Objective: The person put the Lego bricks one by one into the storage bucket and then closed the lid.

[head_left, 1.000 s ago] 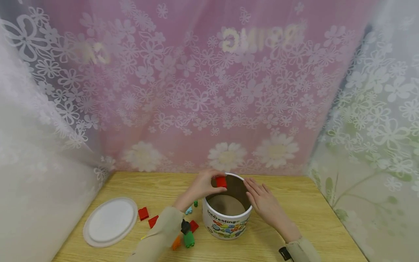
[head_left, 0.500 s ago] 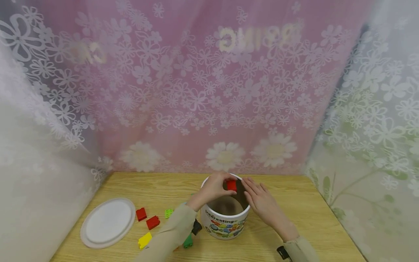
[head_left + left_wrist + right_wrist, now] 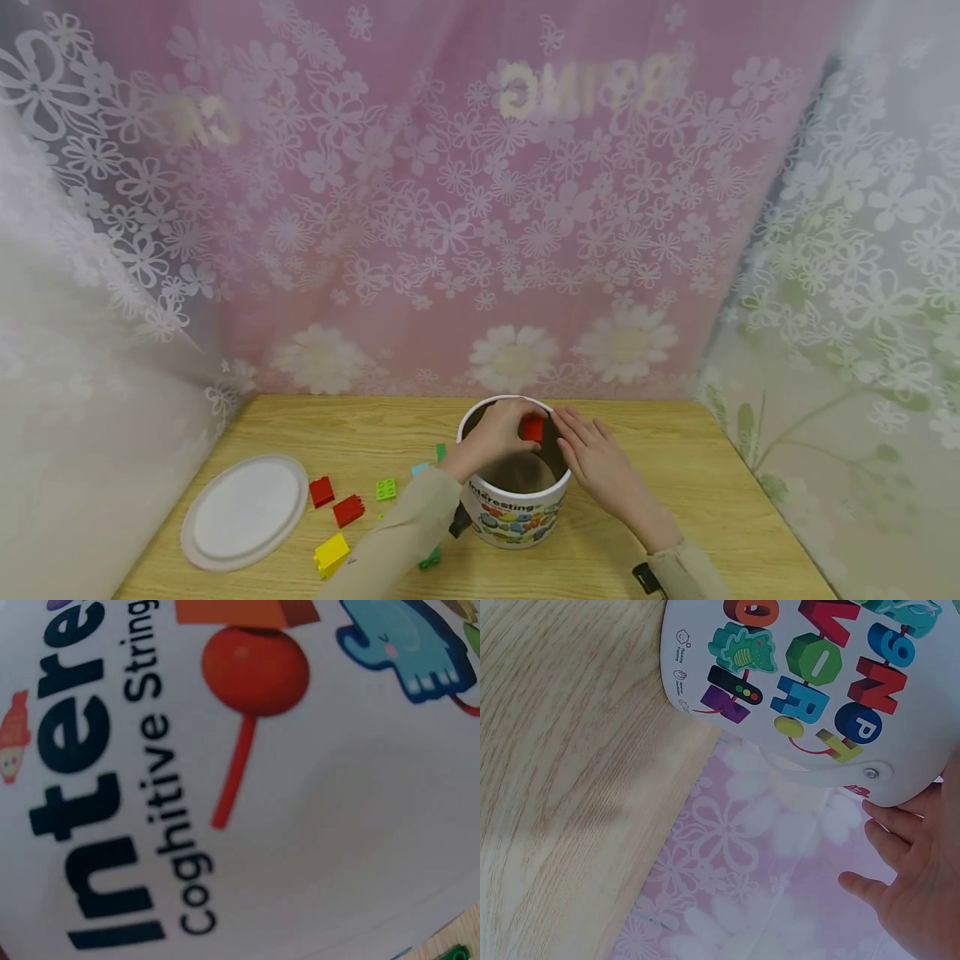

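Observation:
A white round bucket [image 3: 517, 523] with a colourful print stands on the table. Its printed wall [image 3: 337, 825] fills the left wrist view. At the bucket's mouth my left hand [image 3: 497, 433] pinches a red toy brick [image 3: 532, 430] between thumb and fingers. Both are within the rim, above the floor of the bucket. My right hand [image 3: 600, 462] rests against the right side of the rim with straight fingers. In the right wrist view the same right hand [image 3: 922, 877] touches the bucket's edge near its handle, fingers extended and holding nothing else.
Left of the bucket lie two red bricks [image 3: 348, 510], a yellow brick [image 3: 331, 554] and a lime brick [image 3: 386, 489]. Green and light blue pieces [image 3: 421, 470] are partly hidden by my left sleeve. A white round lid [image 3: 246, 512] lies farther left. A floral curtain [image 3: 480, 208] hangs behind the table.
My left hand has moved right and slightly down with the red brick, farther over the bucket's opening. The right hand stays at the rim. The yellow brick has come out from behind the sleeve.

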Action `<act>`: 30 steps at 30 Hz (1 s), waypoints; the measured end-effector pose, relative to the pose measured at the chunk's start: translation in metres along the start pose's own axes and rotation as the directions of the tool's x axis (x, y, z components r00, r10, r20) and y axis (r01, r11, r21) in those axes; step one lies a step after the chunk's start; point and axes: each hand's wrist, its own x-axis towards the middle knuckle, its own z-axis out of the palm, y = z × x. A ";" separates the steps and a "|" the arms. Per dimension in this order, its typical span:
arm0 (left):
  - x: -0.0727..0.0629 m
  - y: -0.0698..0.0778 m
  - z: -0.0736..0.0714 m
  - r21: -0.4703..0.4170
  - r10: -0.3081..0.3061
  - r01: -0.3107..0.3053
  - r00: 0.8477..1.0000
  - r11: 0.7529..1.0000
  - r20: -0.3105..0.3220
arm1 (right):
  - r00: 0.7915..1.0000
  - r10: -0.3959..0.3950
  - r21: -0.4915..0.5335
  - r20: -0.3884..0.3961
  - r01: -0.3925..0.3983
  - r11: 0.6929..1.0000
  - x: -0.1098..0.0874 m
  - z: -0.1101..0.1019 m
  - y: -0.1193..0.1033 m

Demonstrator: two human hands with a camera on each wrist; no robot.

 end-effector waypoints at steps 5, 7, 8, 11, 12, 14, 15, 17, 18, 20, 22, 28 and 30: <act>0.000 0.001 -0.001 0.023 0.005 -0.005 1.000 1.000 -0.002 | 1.000 0.005 0.002 0.006 -0.005 1.000 0.001 -0.001 -0.002; -0.001 0.001 -0.003 0.015 -0.001 0.001 1.000 1.000 -0.012 | 1.000 0.007 0.008 0.012 -0.007 1.000 0.001 -0.001 -0.002; -0.002 0.002 -0.005 -0.007 -0.004 0.004 1.000 1.000 -0.020 | 1.000 0.008 0.009 0.015 -0.008 1.000 0.001 -0.001 -0.003; -0.006 0.002 -0.011 -0.084 0.002 -0.009 0.997 0.996 -0.081 | 1.000 0.013 0.014 0.025 -0.013 1.000 0.000 -0.002 -0.004; -0.006 0.002 -0.014 -0.114 0.008 -0.021 0.994 0.993 -0.108 | 1.000 0.014 0.017 0.026 -0.015 1.000 0.000 -0.002 -0.004; -0.009 0.002 -0.018 -0.162 0.018 -0.044 0.987 0.986 -0.158 | 1.000 0.016 0.020 0.026 -0.016 1.000 -0.001 -0.003 -0.003; -0.009 0.001 -0.020 -0.173 0.023 -0.055 0.983 0.983 -0.183 | 1.000 0.017 0.021 0.025 -0.018 1.000 -0.001 -0.003 -0.003; -0.012 -0.001 -0.023 -0.198 0.025 -0.070 0.975 0.978 -0.222 | 0.999 0.020 0.022 0.025 -0.020 1.000 -0.001 -0.003 -0.003; -0.013 -0.002 -0.025 -0.211 0.026 -0.078 0.971 0.974 -0.239 | 0.999 0.021 0.020 0.027 -0.022 1.000 -0.002 -0.003 -0.002; -0.015 -0.003 -0.028 -0.232 0.025 -0.087 0.965 0.969 -0.259 | 0.999 0.024 0.016 0.034 -0.025 1.000 -0.002 -0.004 -0.002; -0.019 -0.003 -0.032 -0.256 0.021 -0.094 0.961 0.962 -0.276 | 0.999 0.028 0.014 0.043 -0.029 0.999 -0.002 -0.004 -0.001; -0.028 -0.007 -0.041 -0.304 0.012 -0.113 0.949 0.946 -0.315 | 1.000 0.013 0.022 0.021 -0.014 1.000 -0.001 -0.003 -0.002; -0.032 -0.009 -0.043 -0.310 0.009 -0.116 0.945 0.944 -0.326 | 1.000 0.007 0.022 0.011 -0.007 1.000 -0.001 -0.002 -0.002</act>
